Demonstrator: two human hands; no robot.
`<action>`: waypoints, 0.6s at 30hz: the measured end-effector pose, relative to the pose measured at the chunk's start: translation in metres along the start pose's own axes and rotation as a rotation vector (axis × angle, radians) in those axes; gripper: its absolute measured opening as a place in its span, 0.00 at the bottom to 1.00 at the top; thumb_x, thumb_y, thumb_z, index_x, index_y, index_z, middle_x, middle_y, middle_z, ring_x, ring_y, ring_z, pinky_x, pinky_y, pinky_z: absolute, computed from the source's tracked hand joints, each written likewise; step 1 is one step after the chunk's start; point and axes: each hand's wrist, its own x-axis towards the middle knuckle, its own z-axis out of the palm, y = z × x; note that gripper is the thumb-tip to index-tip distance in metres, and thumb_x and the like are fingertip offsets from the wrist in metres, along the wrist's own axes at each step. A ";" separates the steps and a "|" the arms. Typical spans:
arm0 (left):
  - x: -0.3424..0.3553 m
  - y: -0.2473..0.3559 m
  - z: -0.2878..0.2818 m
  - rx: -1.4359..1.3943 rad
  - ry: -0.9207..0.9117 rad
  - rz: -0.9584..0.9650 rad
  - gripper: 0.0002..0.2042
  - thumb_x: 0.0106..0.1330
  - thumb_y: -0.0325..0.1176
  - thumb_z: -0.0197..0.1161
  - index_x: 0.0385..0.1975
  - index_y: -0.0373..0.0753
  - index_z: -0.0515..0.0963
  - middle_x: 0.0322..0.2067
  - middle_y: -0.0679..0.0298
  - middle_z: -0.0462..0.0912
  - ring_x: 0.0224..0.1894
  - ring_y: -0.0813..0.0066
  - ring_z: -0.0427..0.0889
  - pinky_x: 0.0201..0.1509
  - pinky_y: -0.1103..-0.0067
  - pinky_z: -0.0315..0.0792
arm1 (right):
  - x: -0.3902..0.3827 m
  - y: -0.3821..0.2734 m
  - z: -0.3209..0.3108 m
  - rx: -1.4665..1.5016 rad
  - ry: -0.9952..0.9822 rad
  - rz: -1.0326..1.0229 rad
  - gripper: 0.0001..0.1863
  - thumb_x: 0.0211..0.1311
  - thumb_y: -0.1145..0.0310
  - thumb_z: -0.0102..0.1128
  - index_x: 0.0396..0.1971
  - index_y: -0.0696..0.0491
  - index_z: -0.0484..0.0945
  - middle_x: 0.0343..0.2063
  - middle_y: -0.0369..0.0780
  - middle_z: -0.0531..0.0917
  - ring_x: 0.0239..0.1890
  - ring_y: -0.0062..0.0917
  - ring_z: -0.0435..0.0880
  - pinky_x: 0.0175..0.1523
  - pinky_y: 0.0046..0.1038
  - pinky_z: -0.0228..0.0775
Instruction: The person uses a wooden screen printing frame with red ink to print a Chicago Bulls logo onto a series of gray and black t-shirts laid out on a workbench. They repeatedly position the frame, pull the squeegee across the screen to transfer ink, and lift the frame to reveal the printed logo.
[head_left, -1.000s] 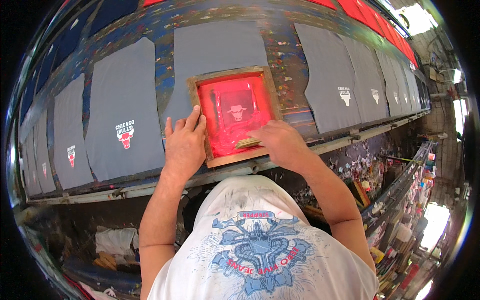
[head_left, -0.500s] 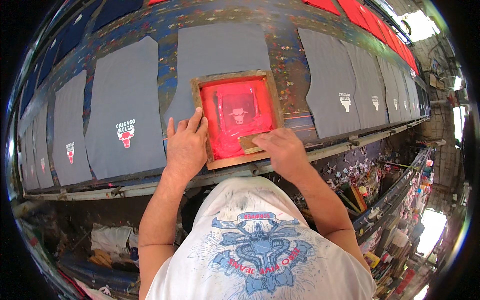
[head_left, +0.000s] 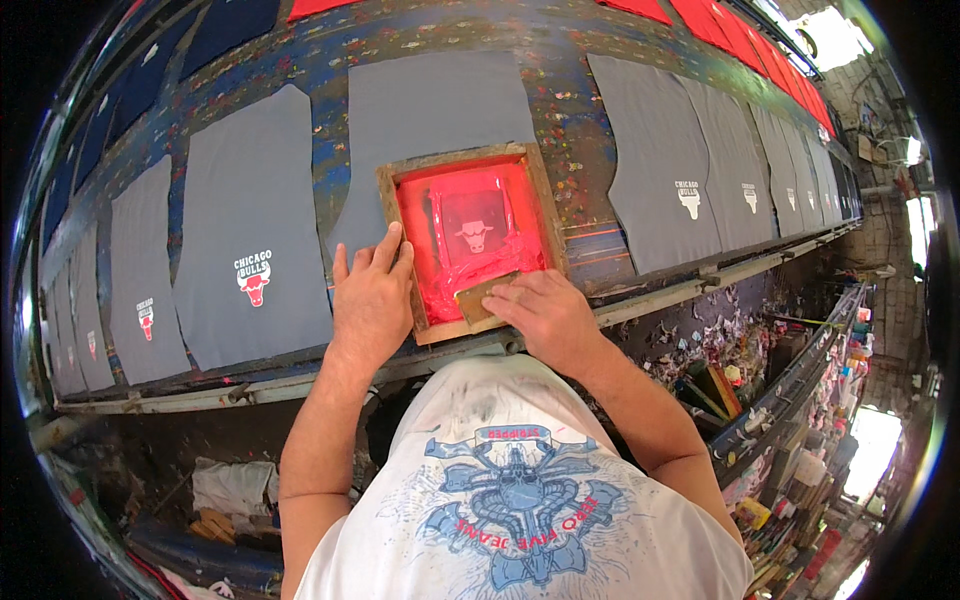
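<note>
A wooden-framed printing screen (head_left: 545, 210) lies on a grey fabric panel (head_left: 435, 100), its mesh coated in bright pink-red ink (head_left: 440, 270) around a pale bull-head stencil (head_left: 475, 236). My left hand (head_left: 370, 305) rests against the frame’s left side, fingers spread, fingertips on the wood. My right hand (head_left: 540, 315) grips a flat wooden squeegee (head_left: 468, 303) inside the screen’s near edge; its blade edge is hidden in the ink.
Grey panels with bull-head prints (head_left: 240, 180) flank the screen along a paint-speckled table (head_left: 570, 120). Navy (head_left: 230, 25) and red panels (head_left: 740, 45) line the far side. A metal rail (head_left: 680, 284) edges the table, and a cluttered shelf (head_left: 790, 440) stands at lower right.
My right hand and the squeegee have moved leftward and toward me along the near end of the screen. My left hand has stayed at the frame’s side, shifting only slightly.
</note>
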 end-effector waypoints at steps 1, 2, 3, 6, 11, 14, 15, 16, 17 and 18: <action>-0.001 0.000 0.000 -0.012 0.009 0.004 0.25 0.75 0.30 0.70 0.72 0.40 0.82 0.80 0.59 0.75 0.69 0.54 0.82 0.85 0.40 0.63 | -0.003 -0.001 -0.002 0.008 0.043 -0.012 0.19 0.62 0.77 0.68 0.52 0.51 0.93 0.50 0.39 0.95 0.53 0.38 0.92 0.60 0.43 0.83; -0.002 0.000 0.000 -0.025 0.011 0.003 0.25 0.75 0.30 0.70 0.71 0.40 0.82 0.80 0.59 0.75 0.69 0.54 0.82 0.84 0.40 0.64 | -0.007 -0.002 -0.004 0.011 0.047 -0.014 0.19 0.62 0.77 0.68 0.52 0.51 0.93 0.49 0.39 0.95 0.52 0.38 0.92 0.59 0.43 0.83; -0.002 -0.001 0.000 -0.037 0.032 0.008 0.24 0.75 0.30 0.70 0.71 0.40 0.82 0.80 0.59 0.75 0.69 0.54 0.82 0.84 0.40 0.64 | -0.009 -0.001 -0.006 0.009 0.054 -0.062 0.19 0.62 0.77 0.68 0.52 0.51 0.92 0.49 0.39 0.95 0.52 0.38 0.91 0.59 0.43 0.83; -0.001 0.000 0.002 -0.032 0.034 0.000 0.24 0.74 0.30 0.70 0.71 0.40 0.83 0.80 0.59 0.76 0.69 0.53 0.82 0.84 0.40 0.64 | -0.009 0.006 -0.009 0.020 0.093 0.054 0.20 0.62 0.77 0.68 0.54 0.51 0.91 0.49 0.38 0.95 0.51 0.38 0.91 0.59 0.43 0.83; 0.000 0.000 0.001 -0.006 0.011 0.004 0.25 0.74 0.30 0.70 0.71 0.40 0.82 0.80 0.59 0.76 0.69 0.54 0.82 0.85 0.40 0.63 | -0.001 0.004 -0.002 0.010 0.027 0.002 0.20 0.62 0.78 0.66 0.54 0.52 0.91 0.48 0.40 0.95 0.51 0.39 0.91 0.58 0.44 0.83; -0.001 0.000 -0.001 -0.014 -0.003 -0.006 0.25 0.74 0.30 0.70 0.72 0.40 0.82 0.80 0.59 0.75 0.70 0.54 0.82 0.85 0.40 0.63 | -0.002 0.003 -0.008 0.014 0.008 0.005 0.19 0.63 0.76 0.66 0.54 0.52 0.91 0.48 0.40 0.94 0.51 0.39 0.92 0.58 0.44 0.83; -0.001 0.001 -0.001 -0.022 -0.004 -0.010 0.26 0.74 0.30 0.70 0.72 0.40 0.82 0.80 0.59 0.75 0.70 0.54 0.82 0.85 0.40 0.63 | 0.000 0.004 -0.008 0.021 0.081 0.009 0.19 0.64 0.75 0.66 0.54 0.52 0.91 0.48 0.40 0.94 0.51 0.39 0.92 0.58 0.44 0.83; -0.001 0.001 -0.001 -0.014 -0.010 -0.011 0.25 0.74 0.30 0.70 0.72 0.40 0.82 0.80 0.59 0.75 0.70 0.54 0.82 0.86 0.40 0.62 | 0.000 0.006 -0.011 -0.005 0.013 0.035 0.18 0.64 0.75 0.66 0.53 0.52 0.91 0.47 0.40 0.94 0.51 0.39 0.92 0.58 0.44 0.83; -0.001 0.001 0.000 -0.005 -0.013 -0.011 0.25 0.75 0.30 0.70 0.72 0.40 0.82 0.80 0.59 0.75 0.70 0.54 0.82 0.86 0.40 0.62 | 0.002 0.005 -0.008 -0.019 0.031 0.043 0.18 0.64 0.75 0.66 0.53 0.52 0.91 0.47 0.40 0.94 0.51 0.39 0.92 0.58 0.44 0.83; 0.000 0.002 0.000 0.005 -0.016 -0.010 0.25 0.75 0.30 0.70 0.72 0.40 0.82 0.80 0.59 0.75 0.70 0.54 0.82 0.86 0.40 0.62 | 0.004 0.007 -0.008 -0.020 0.069 0.095 0.18 0.64 0.75 0.66 0.53 0.52 0.91 0.47 0.40 0.94 0.50 0.39 0.92 0.58 0.43 0.83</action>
